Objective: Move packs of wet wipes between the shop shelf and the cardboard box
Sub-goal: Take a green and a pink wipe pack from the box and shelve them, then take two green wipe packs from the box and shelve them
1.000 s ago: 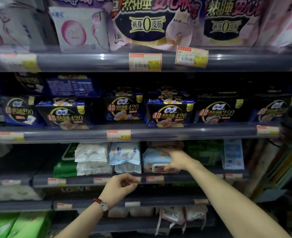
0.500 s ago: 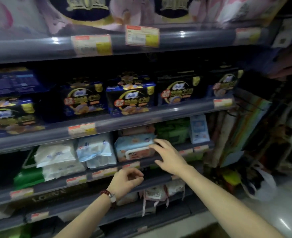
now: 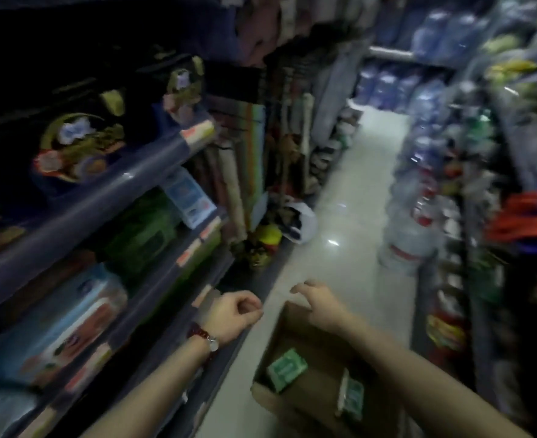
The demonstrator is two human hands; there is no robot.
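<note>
The picture is blurred by motion. An open cardboard box stands on the aisle floor at the bottom centre. Two green packs of wet wipes lie in it, one at its left, the other nearer me. My right hand hovers over the box's far edge, its fingers relaxed and empty. My left hand is curled, holds nothing and floats between the shelf front and the box. On the shop shelf to the left lie a blue pack of wipes, green packs and a light-blue pack.
A pale tiled aisle floor runs ahead. Big water bottles stand along its right side under crowded shelves. A white bag and a yellow item lie at the foot of the left shelving.
My head has swung right and down, from the shelf to the aisle and the box. My right hand left the blue pack on the shelf and now hangs over the box, empty.
</note>
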